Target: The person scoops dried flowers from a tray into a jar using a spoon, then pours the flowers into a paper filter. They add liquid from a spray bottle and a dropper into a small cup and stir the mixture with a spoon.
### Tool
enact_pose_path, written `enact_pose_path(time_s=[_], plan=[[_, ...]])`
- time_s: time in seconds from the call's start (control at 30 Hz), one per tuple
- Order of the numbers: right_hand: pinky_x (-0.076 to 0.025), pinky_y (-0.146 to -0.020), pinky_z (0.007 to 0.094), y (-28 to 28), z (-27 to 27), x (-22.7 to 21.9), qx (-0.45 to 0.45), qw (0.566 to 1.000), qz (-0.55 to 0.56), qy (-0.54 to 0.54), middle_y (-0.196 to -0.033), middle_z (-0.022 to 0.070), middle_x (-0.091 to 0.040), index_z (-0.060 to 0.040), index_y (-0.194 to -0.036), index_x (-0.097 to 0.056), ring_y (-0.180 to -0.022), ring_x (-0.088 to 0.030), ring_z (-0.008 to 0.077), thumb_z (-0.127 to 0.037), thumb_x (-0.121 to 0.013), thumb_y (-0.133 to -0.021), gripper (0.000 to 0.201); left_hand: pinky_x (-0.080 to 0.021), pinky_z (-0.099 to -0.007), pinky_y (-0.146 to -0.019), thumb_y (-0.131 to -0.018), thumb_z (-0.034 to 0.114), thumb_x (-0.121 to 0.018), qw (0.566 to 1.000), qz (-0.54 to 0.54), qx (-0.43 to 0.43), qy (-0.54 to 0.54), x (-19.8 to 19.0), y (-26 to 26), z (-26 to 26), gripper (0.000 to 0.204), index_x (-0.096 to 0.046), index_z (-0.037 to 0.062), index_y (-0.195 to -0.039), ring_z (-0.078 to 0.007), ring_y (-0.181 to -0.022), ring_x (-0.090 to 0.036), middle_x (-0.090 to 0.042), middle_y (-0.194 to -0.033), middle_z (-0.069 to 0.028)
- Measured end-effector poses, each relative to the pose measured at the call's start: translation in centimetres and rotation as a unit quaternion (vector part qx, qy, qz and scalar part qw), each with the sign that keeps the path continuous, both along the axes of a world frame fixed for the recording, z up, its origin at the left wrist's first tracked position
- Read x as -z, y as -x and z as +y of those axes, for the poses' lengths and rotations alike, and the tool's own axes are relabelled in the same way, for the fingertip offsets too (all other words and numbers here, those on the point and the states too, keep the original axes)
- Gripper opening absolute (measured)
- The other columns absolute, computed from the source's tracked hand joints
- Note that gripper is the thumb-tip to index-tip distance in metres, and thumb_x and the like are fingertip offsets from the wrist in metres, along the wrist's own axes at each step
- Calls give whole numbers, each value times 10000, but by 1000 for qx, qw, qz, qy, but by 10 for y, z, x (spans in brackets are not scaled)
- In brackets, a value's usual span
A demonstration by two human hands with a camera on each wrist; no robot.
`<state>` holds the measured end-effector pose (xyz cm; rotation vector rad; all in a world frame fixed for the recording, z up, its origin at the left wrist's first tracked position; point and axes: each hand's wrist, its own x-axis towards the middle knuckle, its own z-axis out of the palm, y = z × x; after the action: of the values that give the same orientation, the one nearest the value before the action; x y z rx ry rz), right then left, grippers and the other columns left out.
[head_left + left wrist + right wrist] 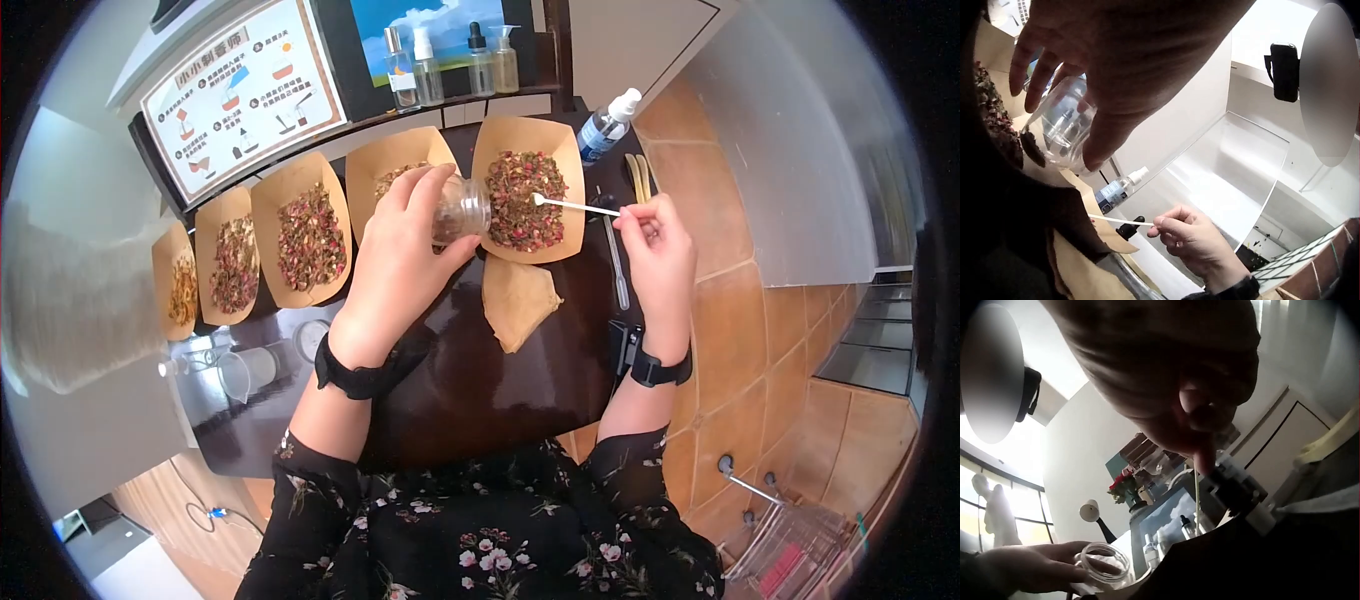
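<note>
The left hand (pixel 405 250) grips a clear jar (pixel 461 210) lying on its side, its mouth toward the rightmost paper tray (pixel 568 240). Some dark dried material shows inside the jar in the left wrist view. Between thumb and fingers, the right hand (pixel 658 245) pinches a thin white stick (pixel 580 207); its small scoop-like tip is over the dried petals (pixel 525 225) in that tray. Whether the tip touches them I cannot tell. In the right wrist view, the jar's open rim (pixel 1127 569) faces the camera.
Several more paper trays (pixel 345 220) of dried petals stand to the left. A brown paper piece (pixel 520 305) lies near the right tray. A spray bottle (pixel 608 125), a pipette (pixel 616 265) and wooden-coloured utensils (pixel 640 178) are at right. Clear cups (pixel 247 372) stand front left.
</note>
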<state>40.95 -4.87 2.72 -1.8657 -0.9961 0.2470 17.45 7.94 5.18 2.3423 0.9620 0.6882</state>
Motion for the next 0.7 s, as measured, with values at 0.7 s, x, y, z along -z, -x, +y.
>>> enact_pose_path(time_s=[0.7], plan=[[-473,-689,224,8,7,-2,-79,970,203,-106,-859,61,-691,-22,-908,-580,-775,-634,75,-10,-617,-937,48,-495,-455,-943,-731,120,-789,1000,-4,-6,-22,1,-1,0,627,-518,53,-1293,-398,-1125,-567,-552,-1257,-198]])
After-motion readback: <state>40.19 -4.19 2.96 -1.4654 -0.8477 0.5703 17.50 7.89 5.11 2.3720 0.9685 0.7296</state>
